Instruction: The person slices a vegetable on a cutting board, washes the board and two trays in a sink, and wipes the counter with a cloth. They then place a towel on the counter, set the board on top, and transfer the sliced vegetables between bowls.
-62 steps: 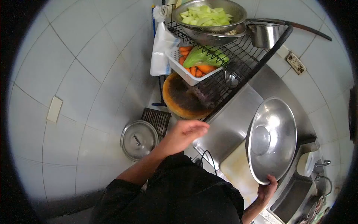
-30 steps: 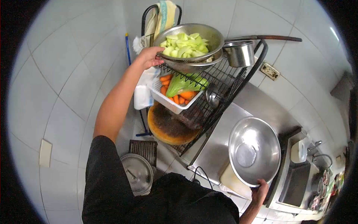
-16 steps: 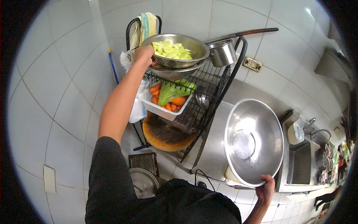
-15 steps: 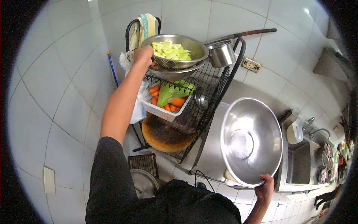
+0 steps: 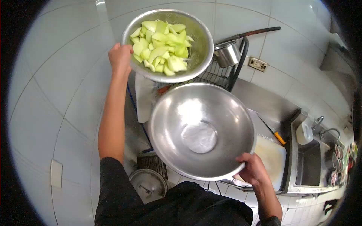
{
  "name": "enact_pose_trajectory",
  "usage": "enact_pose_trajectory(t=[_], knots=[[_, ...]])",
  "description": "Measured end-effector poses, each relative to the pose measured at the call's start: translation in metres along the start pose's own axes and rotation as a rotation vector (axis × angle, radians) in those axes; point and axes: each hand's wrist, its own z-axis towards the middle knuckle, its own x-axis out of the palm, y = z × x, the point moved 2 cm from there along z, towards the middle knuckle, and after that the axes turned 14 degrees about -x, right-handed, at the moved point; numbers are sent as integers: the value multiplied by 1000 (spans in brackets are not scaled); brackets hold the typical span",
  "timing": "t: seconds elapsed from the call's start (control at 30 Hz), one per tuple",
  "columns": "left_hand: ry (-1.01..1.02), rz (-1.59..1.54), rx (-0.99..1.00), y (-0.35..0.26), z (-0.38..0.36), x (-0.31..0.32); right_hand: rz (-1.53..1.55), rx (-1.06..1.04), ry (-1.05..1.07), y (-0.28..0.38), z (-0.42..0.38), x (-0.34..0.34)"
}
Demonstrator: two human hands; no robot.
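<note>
My left hand [image 5: 120, 58] grips the left rim of a metal colander [image 5: 201, 41], lifted at the top of the view and tipped toward me. Pale green vegetable slices [image 5: 162, 45] lie heaped inside it. Lower and to the right, my right hand [image 5: 252, 167] is closed on the rim of a large steel mixing bowl [image 5: 166, 132], its thumb over the inner edge. Nothing lies in the bowl, and its shiny inside faces me. The bowl's far rim sits just below the colander in this view.
Behind is a black wire rack [image 5: 217, 73] with a steel saucepan [image 5: 227, 54]. A cutting board [image 5: 269, 158] and a yellow-handled knife [image 5: 277, 135] lie on the counter at right, before a sink [image 5: 307, 164]. A lidded pot [image 5: 149, 186] stands low at left.
The colander of slices has come up off the rack and tilted toward me in my left hand. My right hand has brought the bowl leftward, uncovering the cutting board and knife.
</note>
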Motion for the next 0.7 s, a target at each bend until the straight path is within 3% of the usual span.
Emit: enact_pose_trajectory(t=[0.1, 0.2, 0.3, 0.4, 0.5, 0.63, 0.7], knots=[[-106, 138, 121, -29, -73, -37, 39, 105, 178, -4, 24, 33], [-162, 298, 251, -26, -120, -78, 28, 186, 283, -13, 38, 62], [-249, 602, 258, -5, -167, -107, 1, 229, 452, -25, 50, 72], [-155, 457, 351, 13, -213, -113, -5, 268, 458, -40, 45, 75], [-135, 611, 530, 18, -232, -122, -71, 264, 542, -64, 43, 67], [-203, 818, 844, -21, -260, -119, -4, 305, 532, -81, 35, 53], [-218, 818, 877, -42, -272, -112, 0, 317, 509, -94, 37, 45]])
